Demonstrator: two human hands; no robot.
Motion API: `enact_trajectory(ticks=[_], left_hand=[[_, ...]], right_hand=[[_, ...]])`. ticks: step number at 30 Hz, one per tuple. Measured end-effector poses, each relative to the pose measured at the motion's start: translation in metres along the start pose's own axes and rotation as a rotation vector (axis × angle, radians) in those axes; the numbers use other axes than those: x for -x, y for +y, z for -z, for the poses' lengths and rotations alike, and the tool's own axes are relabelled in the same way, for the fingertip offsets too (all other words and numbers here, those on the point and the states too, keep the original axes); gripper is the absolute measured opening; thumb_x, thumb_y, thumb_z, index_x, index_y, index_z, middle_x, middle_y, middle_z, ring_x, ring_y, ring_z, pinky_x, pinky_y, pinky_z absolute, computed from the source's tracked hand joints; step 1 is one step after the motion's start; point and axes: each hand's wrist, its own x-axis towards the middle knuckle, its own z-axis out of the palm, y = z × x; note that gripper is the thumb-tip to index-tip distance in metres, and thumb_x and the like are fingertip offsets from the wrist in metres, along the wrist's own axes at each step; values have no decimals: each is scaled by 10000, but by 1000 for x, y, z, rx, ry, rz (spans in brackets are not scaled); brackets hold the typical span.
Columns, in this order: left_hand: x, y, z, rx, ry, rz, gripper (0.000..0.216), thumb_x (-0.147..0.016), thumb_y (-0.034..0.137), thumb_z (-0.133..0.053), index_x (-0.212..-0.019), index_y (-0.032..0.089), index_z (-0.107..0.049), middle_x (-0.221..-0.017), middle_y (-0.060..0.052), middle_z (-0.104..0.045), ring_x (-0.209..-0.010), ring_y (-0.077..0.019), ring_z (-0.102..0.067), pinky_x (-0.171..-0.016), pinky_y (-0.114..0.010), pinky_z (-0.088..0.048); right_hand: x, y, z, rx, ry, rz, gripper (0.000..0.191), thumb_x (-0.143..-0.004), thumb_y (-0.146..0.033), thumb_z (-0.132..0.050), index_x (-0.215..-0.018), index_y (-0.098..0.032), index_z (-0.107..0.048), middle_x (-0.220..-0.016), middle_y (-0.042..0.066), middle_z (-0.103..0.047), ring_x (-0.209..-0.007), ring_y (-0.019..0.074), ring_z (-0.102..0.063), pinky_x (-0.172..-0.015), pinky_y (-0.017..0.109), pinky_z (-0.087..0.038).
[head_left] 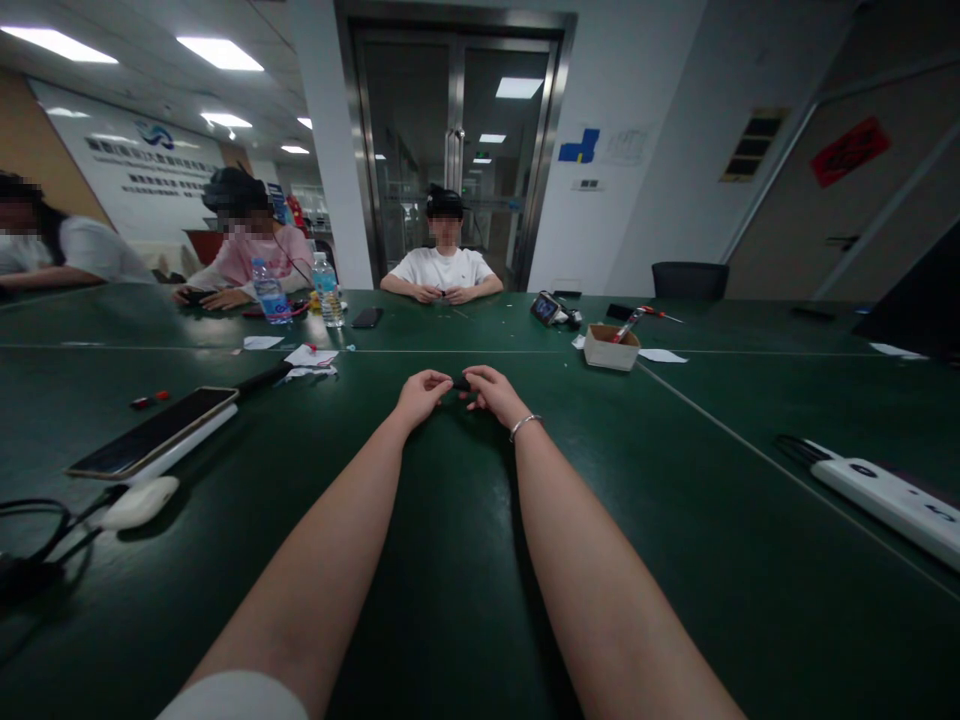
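Both my forearms stretch out over the dark green table (465, 560). My left hand (421, 393) and my right hand (489, 392) meet at the table's middle, fingers curled and pinched together round a small dark object (460, 383) held between them. The object is too small to name. A thin bracelet (524, 425) circles my right wrist.
A phone (154, 430) lies left on a white slab, with a white mouse-like object (139, 502) and black cables nearer. A small cardboard box (611, 346) with a red-handled tool stands right. A white power strip (892, 497) lies far right. Water bottles (270, 290), papers and three seated people are across the table.
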Motion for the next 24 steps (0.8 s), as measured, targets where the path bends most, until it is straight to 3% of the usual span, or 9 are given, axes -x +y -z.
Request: enact_trajectory(ticks=[3, 8, 12, 16, 18, 21, 24], left_hand=[[0, -1, 0, 2, 21, 1, 250, -677, 316, -664, -851, 141, -623, -778, -54, -633, -675, -125, -568, -534, -218, -454], [-1, -1, -1, 8, 25, -3, 232, -681, 301, -665, -843, 141, -615, -771, -51, -630, -672, -123, -569, -520, -209, -452], [0, 0, -1, 27, 53, 13, 203, -693, 273, -655, -841, 144, -602, -764, -48, -627, -675, -122, -574, -537, -219, -460], [2, 2, -1, 17, 22, 6, 184, -693, 256, -654, -825, 139, -602, -756, -49, -629, -665, -121, -572, -538, -222, -452], [2, 3, -1, 11, 11, -1, 172, -696, 246, -650, -819, 136, -604, -758, -50, -629, -663, -119, -570, -543, -223, -452], [2, 3, -1, 9, 16, -1, 172, -696, 251, -648, -817, 135, -610, -752, -49, -628, -661, -122, -568, -548, -229, -455], [2, 3, -1, 0, 12, 0, 197, -692, 277, -655, -824, 137, -616, -748, -49, -630, -662, -126, -569, -551, -232, -453]], right_hand=[[1, -1, 0, -81, 14, 24, 384, -741, -137, -590, -1081, -260, -461, -790, -52, -604, -358, 19, -485, -461, 217, -536], [1, -1, -1, 8, 22, -35, 192, -803, -209, -541, -986, -168, -501, -607, -39, -577, -320, 34, -449, -403, 190, -495], [1, -1, -1, -69, 28, 3, 358, -737, -127, -597, -1052, -226, -459, -747, -50, -603, -357, 23, -478, -478, 225, -543], [0, -2, -1, -15, 31, -63, 127, -824, -266, -533, -893, -160, -512, -637, -8, -596, -331, 42, -466, -431, 225, -518], [0, -2, -1, 4, 9, -43, 84, -814, -216, -533, -870, -152, -531, -628, -8, -598, -327, 36, -453, -430, 218, -514], [1, -2, -1, -59, -6, -12, 223, -757, -127, -556, -967, -199, -529, -730, -31, -603, -367, 31, -489, -470, 227, -538], [1, -2, -1, -56, 28, -50, 198, -789, -213, -551, -982, -199, -510, -676, -34, -578, -367, 46, -499, -435, 223, -527]])
